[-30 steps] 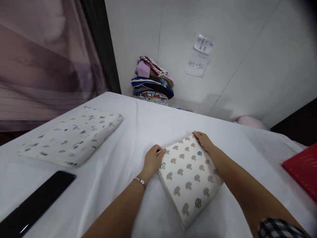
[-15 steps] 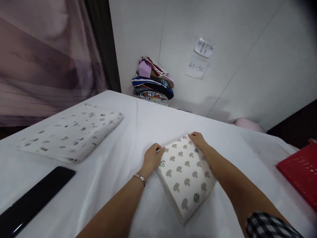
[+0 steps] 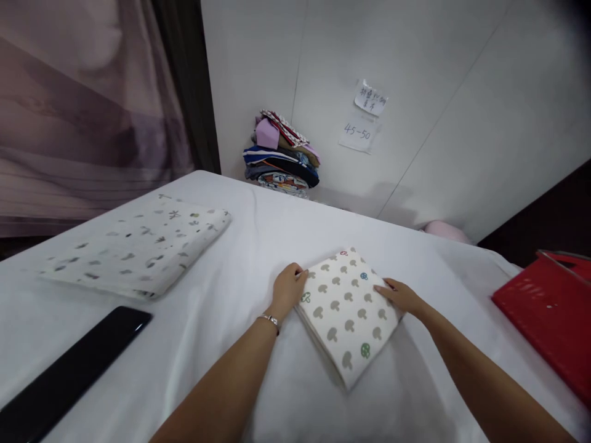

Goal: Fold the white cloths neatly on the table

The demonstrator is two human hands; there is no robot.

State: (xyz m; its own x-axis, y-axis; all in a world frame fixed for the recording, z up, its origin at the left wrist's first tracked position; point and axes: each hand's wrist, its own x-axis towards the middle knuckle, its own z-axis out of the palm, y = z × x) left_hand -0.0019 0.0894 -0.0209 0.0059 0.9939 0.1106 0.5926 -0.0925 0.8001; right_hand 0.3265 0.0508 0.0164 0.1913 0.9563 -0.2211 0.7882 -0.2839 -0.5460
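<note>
Two bare hands rest on a folded cream cloth printed with grey mushrooms [image 3: 347, 311], which lies on the white-covered bench [image 3: 258, 234]. The left hand [image 3: 287, 290] lies against its left edge, fingers curled and pressing, clasping nothing. The right hand [image 3: 402, 298], a second ago at the far corner, now lies flat with fingers spread at the right edge, so the fold looks smoothed. A folded white speckled cloth [image 3: 138, 249] sits well apart, a red basket [image 3: 551, 314] at right.
</note>
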